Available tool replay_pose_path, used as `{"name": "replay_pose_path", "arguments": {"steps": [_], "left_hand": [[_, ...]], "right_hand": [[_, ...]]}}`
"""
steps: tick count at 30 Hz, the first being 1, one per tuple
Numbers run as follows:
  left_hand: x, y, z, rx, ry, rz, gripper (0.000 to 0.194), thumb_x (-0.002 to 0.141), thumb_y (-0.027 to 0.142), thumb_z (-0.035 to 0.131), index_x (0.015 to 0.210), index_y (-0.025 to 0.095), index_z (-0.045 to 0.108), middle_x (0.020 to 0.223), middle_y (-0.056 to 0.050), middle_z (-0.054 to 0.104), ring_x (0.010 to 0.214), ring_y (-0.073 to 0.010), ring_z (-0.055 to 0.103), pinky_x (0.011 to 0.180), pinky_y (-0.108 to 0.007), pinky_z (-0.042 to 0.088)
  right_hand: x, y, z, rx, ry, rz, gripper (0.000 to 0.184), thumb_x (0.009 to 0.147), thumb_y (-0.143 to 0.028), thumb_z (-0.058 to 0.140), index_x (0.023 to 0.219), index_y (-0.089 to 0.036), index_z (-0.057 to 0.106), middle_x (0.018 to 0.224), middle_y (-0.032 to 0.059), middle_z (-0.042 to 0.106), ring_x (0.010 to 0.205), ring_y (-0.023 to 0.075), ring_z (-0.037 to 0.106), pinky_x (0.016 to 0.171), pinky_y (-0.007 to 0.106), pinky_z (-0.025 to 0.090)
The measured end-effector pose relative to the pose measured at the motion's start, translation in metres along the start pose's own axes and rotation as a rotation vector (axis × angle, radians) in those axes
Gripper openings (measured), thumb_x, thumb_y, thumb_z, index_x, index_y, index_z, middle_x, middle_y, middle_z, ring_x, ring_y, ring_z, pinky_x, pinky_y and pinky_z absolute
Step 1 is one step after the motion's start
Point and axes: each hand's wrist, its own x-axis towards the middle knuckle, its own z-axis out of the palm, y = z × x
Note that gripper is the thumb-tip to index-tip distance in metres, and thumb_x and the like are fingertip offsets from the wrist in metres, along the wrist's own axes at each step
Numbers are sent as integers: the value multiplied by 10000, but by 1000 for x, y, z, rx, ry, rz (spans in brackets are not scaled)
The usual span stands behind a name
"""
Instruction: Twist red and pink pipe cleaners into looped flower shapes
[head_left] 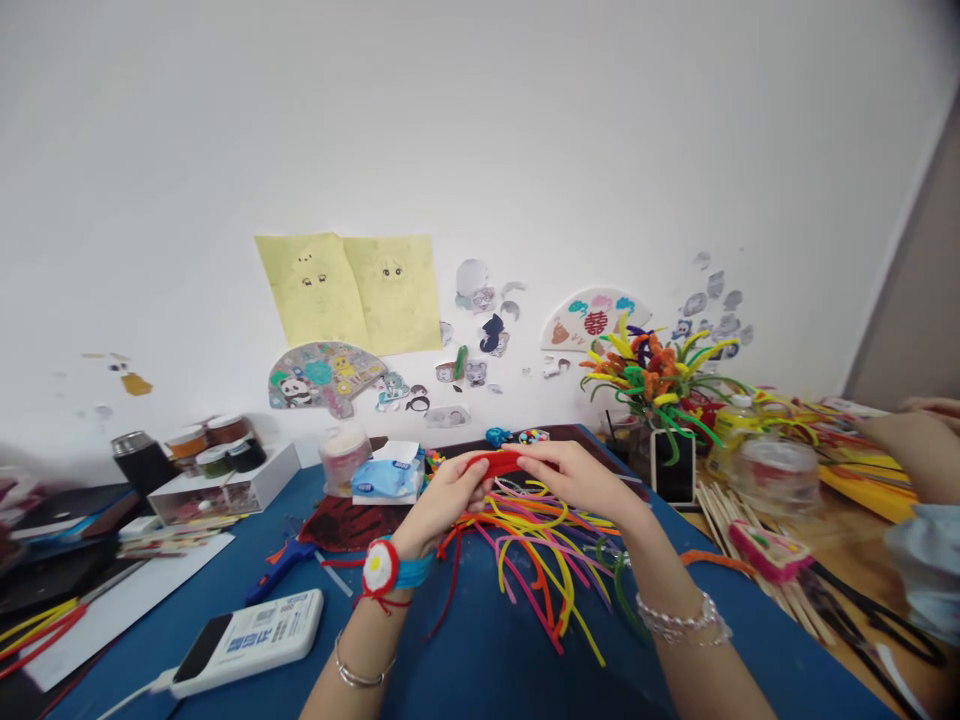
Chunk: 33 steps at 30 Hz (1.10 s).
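Both my hands are raised over a blue mat (487, 650) and pinch the two ends of a red pipe cleaner (501, 462). My left hand (442, 500) grips its left end with curled fingers; that wrist wears a blue band with a red and white disc. My right hand (574, 478) holds the right end between thumb and fingers; a beaded bracelet sits on that wrist. Under the hands lies a loose pile of pipe cleaners (544, 560) in yellow, pink, orange and red.
A white power bank (251, 640) with a cable and a blue glue gun (281, 568) lie at left. A tissue pack (386, 478) and a tape roll (345, 458) stand behind. A pipe-cleaner bouquet (656, 375), a phone (673, 465) and wooden sticks (739, 530) are at right, where another person's arm (907, 450) reaches.
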Motion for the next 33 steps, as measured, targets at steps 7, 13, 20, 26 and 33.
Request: {"name": "replay_pose_path", "arguments": {"steps": [7, 13, 20, 26, 33], "left_hand": [[-5, 4, -4, 241, 129, 80, 418, 779, 397, 446, 1105, 156, 546, 578, 31, 433, 485, -70, 361, 439, -182, 292], [-6, 5, -13, 99, 58, 35, 390, 776, 392, 465, 1077, 157, 544, 560, 53, 365, 429, -41, 275, 397, -169, 225], [8, -4, -6, -43, 346, 256, 362, 758, 443, 502, 922, 126, 562, 576, 39, 415, 491, -55, 387, 496, -186, 365], [7, -9, -9, 28, 532, 314, 463, 776, 489, 440, 1037, 132, 580, 646, -14, 569, 582, -109, 508, 554, -222, 409], [8, -10, -15, -4, 634, 345, 416, 770, 464, 468, 938, 111, 610, 800, -77, 639, 737, -151, 587, 625, -234, 435]], "right_hand": [[2, -10, 22, -237, 69, -61, 382, 878, -250, 333, 1236, -202, 459, 1033, 98, 589, 935, 199, 531, 823, 350, 407], [6, -14, 32, -72, 58, -24, 372, 881, -263, 315, 1219, -226, 465, 1123, 79, 565, 1000, 189, 513, 864, 349, 385], [18, -13, 55, 400, 191, 186, 347, 825, -415, 396, 869, -144, 608, 669, 16, 571, 587, 133, 502, 570, 254, 409], [23, -24, 87, 784, 182, 249, 352, 786, -482, 441, 668, -155, 494, 571, -22, 457, 511, 97, 438, 523, 230, 371], [21, -29, 103, 613, 110, 203, 380, 836, -486, 325, 626, -182, 414, 504, -48, 348, 452, 89, 305, 447, 219, 264]]}}
